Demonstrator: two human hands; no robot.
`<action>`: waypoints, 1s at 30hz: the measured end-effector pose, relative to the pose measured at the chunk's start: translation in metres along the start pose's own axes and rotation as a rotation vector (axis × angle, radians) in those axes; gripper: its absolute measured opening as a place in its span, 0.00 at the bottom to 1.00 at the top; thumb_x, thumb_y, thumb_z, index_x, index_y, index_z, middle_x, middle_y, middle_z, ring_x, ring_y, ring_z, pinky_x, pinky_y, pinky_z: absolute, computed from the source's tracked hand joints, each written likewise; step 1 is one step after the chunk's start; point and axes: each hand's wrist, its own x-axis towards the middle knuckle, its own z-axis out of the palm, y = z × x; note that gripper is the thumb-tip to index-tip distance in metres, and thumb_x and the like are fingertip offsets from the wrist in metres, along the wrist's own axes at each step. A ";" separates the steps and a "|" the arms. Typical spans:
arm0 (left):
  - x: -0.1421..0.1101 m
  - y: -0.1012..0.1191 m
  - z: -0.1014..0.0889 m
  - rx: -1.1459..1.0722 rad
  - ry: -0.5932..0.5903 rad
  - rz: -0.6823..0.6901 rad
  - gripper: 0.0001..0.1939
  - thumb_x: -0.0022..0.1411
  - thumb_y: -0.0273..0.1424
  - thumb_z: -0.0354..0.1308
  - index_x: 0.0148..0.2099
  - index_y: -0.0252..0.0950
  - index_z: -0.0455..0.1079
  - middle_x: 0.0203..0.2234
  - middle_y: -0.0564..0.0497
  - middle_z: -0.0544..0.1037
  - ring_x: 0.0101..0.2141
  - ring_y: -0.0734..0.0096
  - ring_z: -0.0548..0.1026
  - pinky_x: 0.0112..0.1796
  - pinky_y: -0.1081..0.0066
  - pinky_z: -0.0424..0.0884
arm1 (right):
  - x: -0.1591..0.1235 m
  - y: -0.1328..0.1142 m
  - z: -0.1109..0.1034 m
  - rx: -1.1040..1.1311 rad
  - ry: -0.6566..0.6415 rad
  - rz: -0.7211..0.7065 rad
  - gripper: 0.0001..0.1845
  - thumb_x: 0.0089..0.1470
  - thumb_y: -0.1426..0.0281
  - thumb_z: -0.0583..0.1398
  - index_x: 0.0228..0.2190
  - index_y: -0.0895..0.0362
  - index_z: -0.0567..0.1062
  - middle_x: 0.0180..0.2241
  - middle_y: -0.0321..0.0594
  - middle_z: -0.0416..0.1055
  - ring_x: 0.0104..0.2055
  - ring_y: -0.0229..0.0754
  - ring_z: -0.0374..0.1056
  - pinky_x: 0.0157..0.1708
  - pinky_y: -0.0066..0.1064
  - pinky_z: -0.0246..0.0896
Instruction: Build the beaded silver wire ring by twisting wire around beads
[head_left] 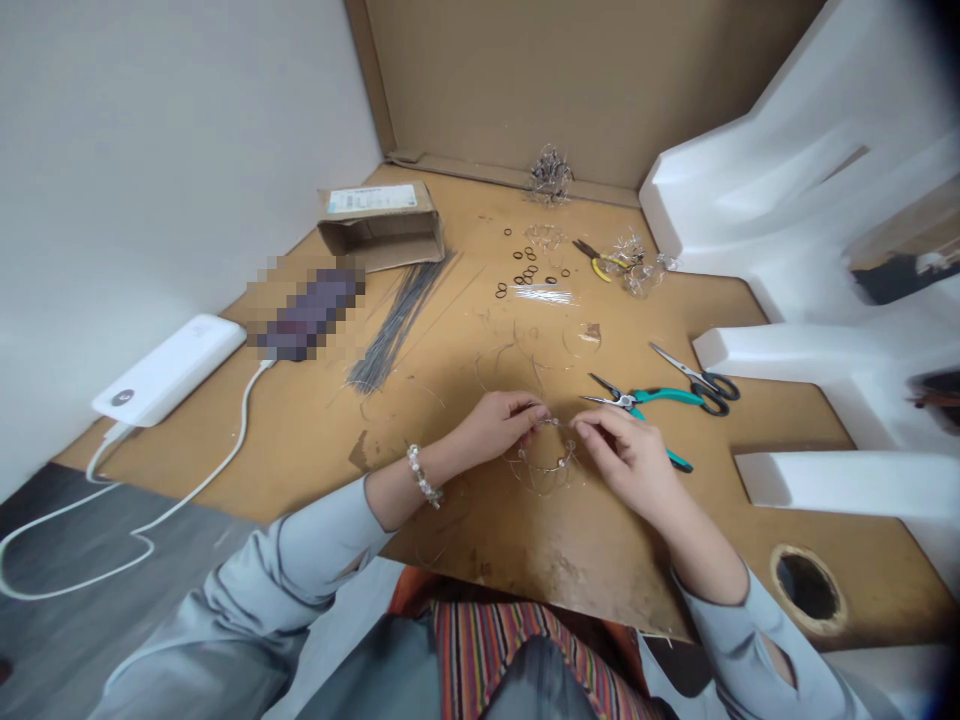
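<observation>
In the head view, a thin wire ring with small clear beads (551, 467) hangs over the front of the table, between my two hands. My left hand (504, 428) pinches the ring's far left part between thumb and fingers. On the other side, my right hand (626, 455) is closed in a pinch by the ring's upper right, seemingly on a thin wire; the fine strand is hard to make out. Teal-handled pliers (660, 397) lie just beyond my right hand, jaws pointing left. Past them are black-handled scissors (705, 380).
A bundle of grey wires (401, 320) lies left of centre, before an open cardboard box (382, 225). Dark small rings (529, 272), short silver wires (541, 294) and yellow-handled cutters (600, 265) lie farther back. White foam (780, 355) borders the right; a white power bank (169, 370) sits left.
</observation>
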 end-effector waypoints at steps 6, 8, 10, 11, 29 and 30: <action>-0.001 0.001 0.000 0.012 0.016 -0.006 0.15 0.63 0.39 0.50 0.31 0.34 0.67 0.17 0.55 0.71 0.19 0.77 0.69 0.24 0.76 0.63 | 0.000 -0.001 -0.001 -0.006 -0.014 0.006 0.07 0.58 0.70 0.54 0.31 0.54 0.72 0.26 0.38 0.70 0.28 0.39 0.65 0.31 0.31 0.59; 0.000 0.000 0.001 -0.002 0.021 -0.007 0.14 0.63 0.39 0.50 0.31 0.34 0.66 0.17 0.56 0.70 0.19 0.77 0.69 0.24 0.76 0.63 | 0.001 -0.002 0.000 -0.010 -0.015 0.005 0.07 0.58 0.70 0.54 0.31 0.54 0.72 0.27 0.38 0.70 0.29 0.39 0.66 0.31 0.31 0.59; 0.000 -0.002 0.001 -0.030 0.020 -0.012 0.14 0.62 0.39 0.50 0.32 0.34 0.65 0.17 0.56 0.70 0.19 0.77 0.69 0.24 0.76 0.63 | 0.001 -0.001 0.000 -0.016 -0.008 0.008 0.07 0.58 0.70 0.54 0.31 0.55 0.72 0.27 0.38 0.71 0.29 0.39 0.66 0.32 0.31 0.59; 0.001 -0.003 0.001 -0.050 0.017 -0.014 0.13 0.62 0.39 0.50 0.32 0.34 0.65 0.17 0.56 0.70 0.19 0.77 0.69 0.24 0.76 0.64 | 0.001 -0.001 0.001 -0.021 -0.002 0.012 0.07 0.58 0.70 0.54 0.31 0.54 0.72 0.27 0.38 0.71 0.29 0.39 0.66 0.32 0.31 0.59; 0.005 -0.006 0.001 -0.142 0.007 -0.063 0.11 0.59 0.34 0.54 0.40 0.32 0.70 0.25 0.51 0.75 0.25 0.75 0.73 0.30 0.73 0.69 | 0.000 -0.001 0.001 -0.016 0.012 0.013 0.08 0.59 0.70 0.54 0.32 0.54 0.72 0.27 0.39 0.70 0.30 0.40 0.65 0.32 0.32 0.60; 0.005 -0.006 0.000 -0.170 -0.004 -0.069 0.12 0.61 0.35 0.52 0.40 0.31 0.70 0.26 0.50 0.75 0.26 0.75 0.74 0.31 0.73 0.70 | 0.000 -0.001 0.000 -0.007 0.008 -0.003 0.08 0.59 0.70 0.54 0.32 0.54 0.72 0.28 0.39 0.70 0.30 0.40 0.65 0.33 0.32 0.60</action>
